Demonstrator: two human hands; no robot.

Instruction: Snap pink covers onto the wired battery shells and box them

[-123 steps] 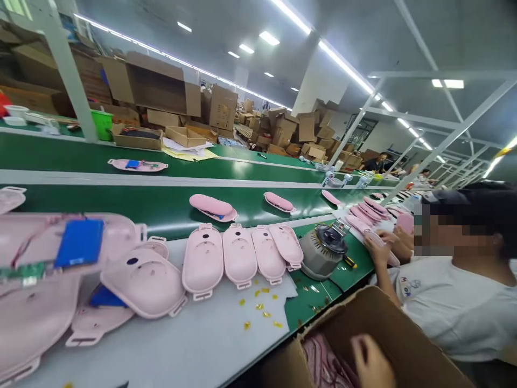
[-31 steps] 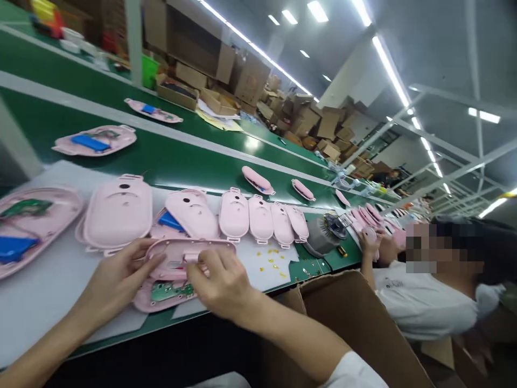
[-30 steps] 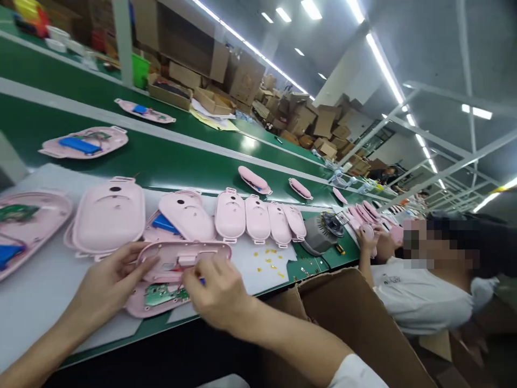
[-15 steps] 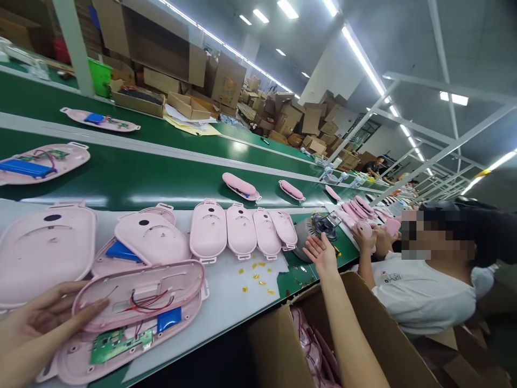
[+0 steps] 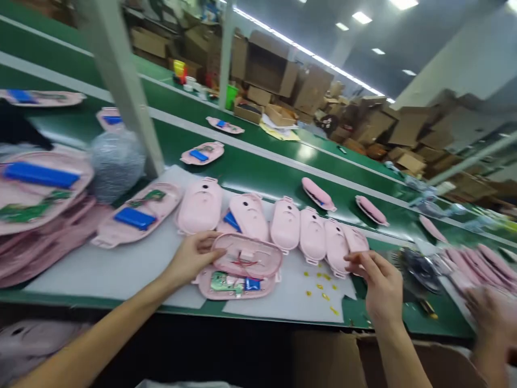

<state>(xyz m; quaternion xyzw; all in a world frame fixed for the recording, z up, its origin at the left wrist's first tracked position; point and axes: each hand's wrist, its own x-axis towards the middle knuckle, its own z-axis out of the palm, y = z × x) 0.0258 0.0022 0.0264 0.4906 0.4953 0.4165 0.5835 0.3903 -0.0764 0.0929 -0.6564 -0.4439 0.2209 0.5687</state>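
Observation:
My left hand (image 5: 196,257) grips the left end of an oval pink plastic cover (image 5: 264,258), whose inside, with thin red wires, faces me. The cover is tilted above a pink shell half (image 5: 205,291) holding a green circuit board (image 5: 221,281) and a blue battery (image 5: 252,284); wires seem to run between them. My right hand (image 5: 382,283) is raised near the right end of a row of pink shells (image 5: 312,237), thumb and fingers closed in a pinch. Whatever it holds, if anything, is too small to make out. Below the row, small yellow pieces (image 5: 323,288) lie scattered on white foam sheet (image 5: 283,307).
Stacked shells with batteries (image 5: 44,178) and a bubble-wrapped bundle (image 5: 117,164) are at left beside a metal post (image 5: 125,81). More shells lie on the green belt (image 5: 258,167). A dark device (image 5: 420,269), a cardboard box (image 5: 388,350) and a co-worker's blurred hand (image 5: 488,312) are at right.
My view has swung left. My right hand, with its palm and fingers spread near the dark device before, has come back toward the shells and closed to a pinch. My left hand still holds the cover.

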